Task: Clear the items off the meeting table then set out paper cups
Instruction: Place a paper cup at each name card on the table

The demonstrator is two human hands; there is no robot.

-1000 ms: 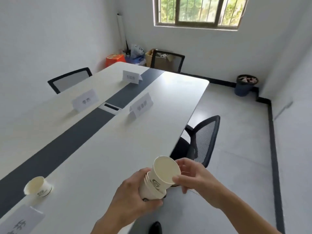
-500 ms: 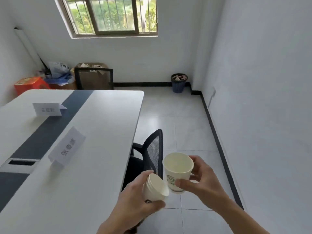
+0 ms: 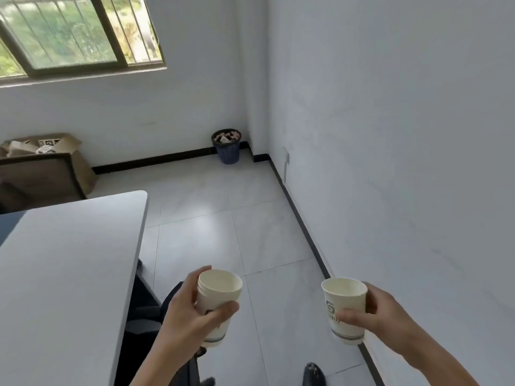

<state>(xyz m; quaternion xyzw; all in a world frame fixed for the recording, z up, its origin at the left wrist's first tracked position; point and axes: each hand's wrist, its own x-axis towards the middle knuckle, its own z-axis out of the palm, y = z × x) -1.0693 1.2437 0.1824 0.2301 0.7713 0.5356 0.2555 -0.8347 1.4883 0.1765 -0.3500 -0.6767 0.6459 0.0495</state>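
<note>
My left hand (image 3: 185,316) grips a stack of white paper cups (image 3: 216,299) upright, just right of the meeting table's edge. My right hand (image 3: 381,313) holds a single paper cup (image 3: 345,307) with a green logo, apart from the stack and over the floor near the right wall. The white meeting table (image 3: 64,260) fills the lower left; the part in view is bare, with a dark centre strip at its left edge.
A black mesh chair (image 3: 150,310) is tucked under the table edge below my left hand. A blue waste bin (image 3: 227,147) stands in the far corner. A cardboard box (image 3: 55,151) and another chair sit by the window wall. My shoe tip (image 3: 313,374) shows below.
My right hand pulled the top cup off the stack and carried it to the right, away from my left hand. The view swung right, away from the table's name cards.
</note>
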